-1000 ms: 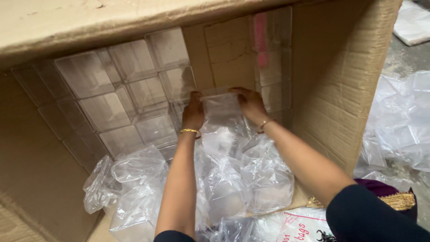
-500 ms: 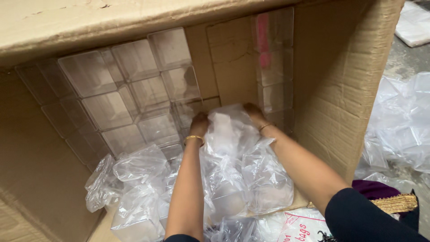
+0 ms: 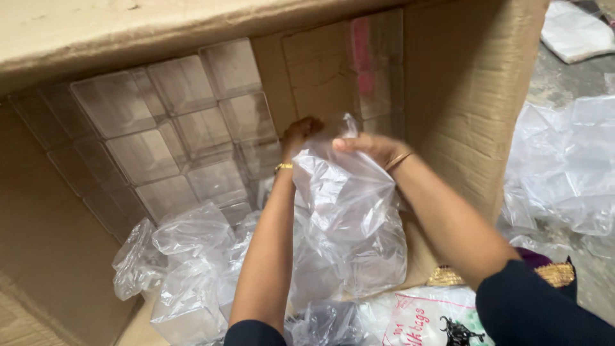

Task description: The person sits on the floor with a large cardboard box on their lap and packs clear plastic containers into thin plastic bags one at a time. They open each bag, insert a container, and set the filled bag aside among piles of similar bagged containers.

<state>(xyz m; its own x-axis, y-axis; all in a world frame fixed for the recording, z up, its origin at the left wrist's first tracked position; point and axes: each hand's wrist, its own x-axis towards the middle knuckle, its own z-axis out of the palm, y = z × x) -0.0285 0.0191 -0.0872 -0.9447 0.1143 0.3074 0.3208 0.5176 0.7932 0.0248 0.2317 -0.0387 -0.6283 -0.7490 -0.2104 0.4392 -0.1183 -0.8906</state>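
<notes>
- Left hand (image 3: 301, 131): grip closed on the gathered top edge of a clear plastic bag (image 3: 349, 211), fingers curled in at the bag's 11 o'clock; gold bangle (image 3: 282, 167) at the wrist.
- Right hand (image 3: 371, 148): grip closed over the same bag mouth at its 12 to 1 o'clock, fingers laid flat across the film; thin bangle at that wrist too.
- Both grips pinched at the neck, probably so the load hangs below and the film stays shut around it.
- Bag itself: held up inside the cardboard box (image 3: 467, 115), roughly mid-box, hanging between the forearms; seems to contain clear rigid pieces, exact count not readable through the creased film.
- At 9 to 10 o'clock of the hands: stacked clear plastic containers (image 3: 160, 134), square faces toward the camera, packed edge to edge against the box's back wall, likely to fill the space without gaps.
- At 7 o'clock: more filled clear bags (image 3: 186, 269) lying loose on the box floor.
- At 3 o'clock, outside the box: a pile of clear bags (image 3: 564, 173) on the floor.
- At 5 o'clock: printed white packet (image 3: 429, 317), near the dark sleeve.
</notes>
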